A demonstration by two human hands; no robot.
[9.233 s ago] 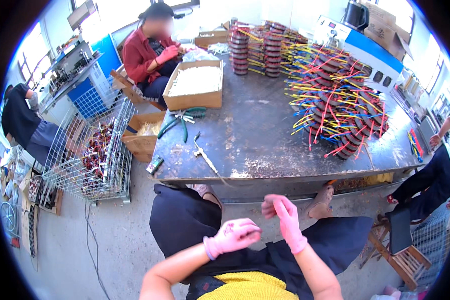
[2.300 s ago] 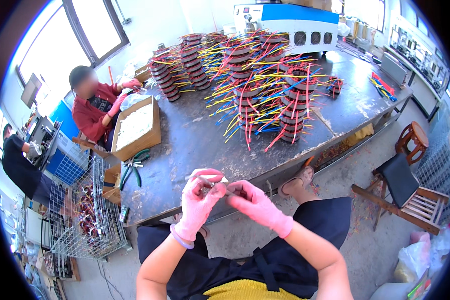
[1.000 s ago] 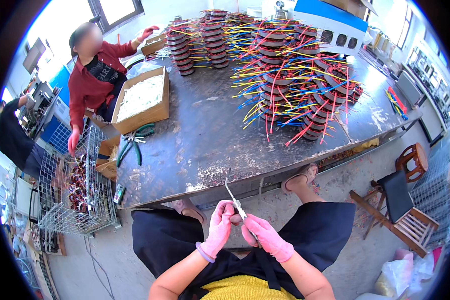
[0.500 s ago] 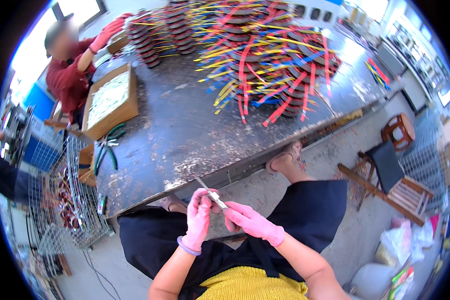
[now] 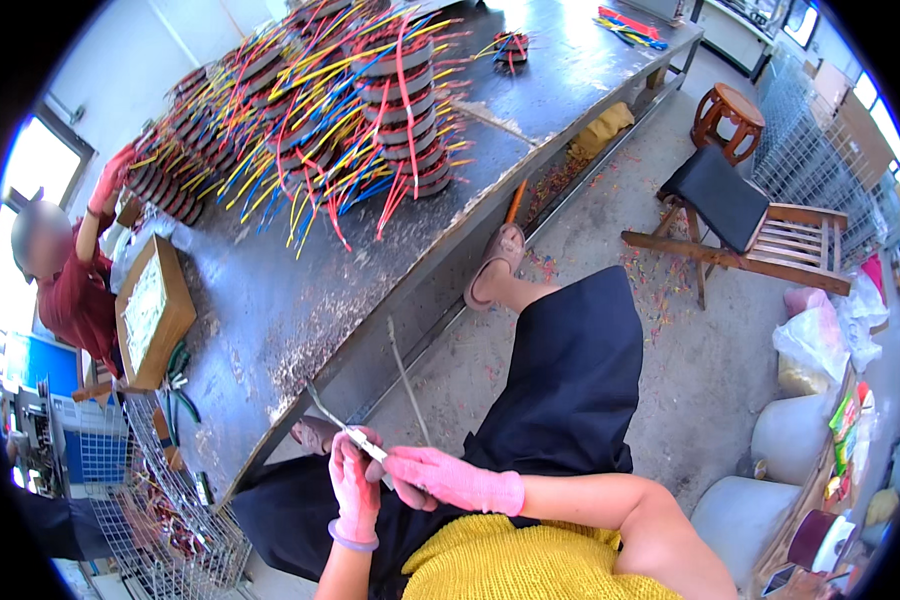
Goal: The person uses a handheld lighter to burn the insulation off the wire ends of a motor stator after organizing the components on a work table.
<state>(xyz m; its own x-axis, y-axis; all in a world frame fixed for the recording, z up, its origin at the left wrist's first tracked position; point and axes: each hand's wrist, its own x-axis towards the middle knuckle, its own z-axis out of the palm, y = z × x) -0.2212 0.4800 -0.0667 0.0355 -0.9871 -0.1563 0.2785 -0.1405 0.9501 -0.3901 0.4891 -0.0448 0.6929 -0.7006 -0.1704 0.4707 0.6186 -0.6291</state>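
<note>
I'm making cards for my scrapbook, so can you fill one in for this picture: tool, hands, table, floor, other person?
Tool: pale, with a thin rod at the front
Left hand: pink glove, holding the tool
Right hand: pink glove, holding the tool
Table: stacked rings with coloured wires, cardboard box
Floor: wooden stool, wooden chair
Other person: dressed in red, one arm raised

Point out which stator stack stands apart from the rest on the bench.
The short stator stack, alone to the right on the dark bench. The other stator stacks are taller and crowded together, their coloured leads overlapping.
</note>
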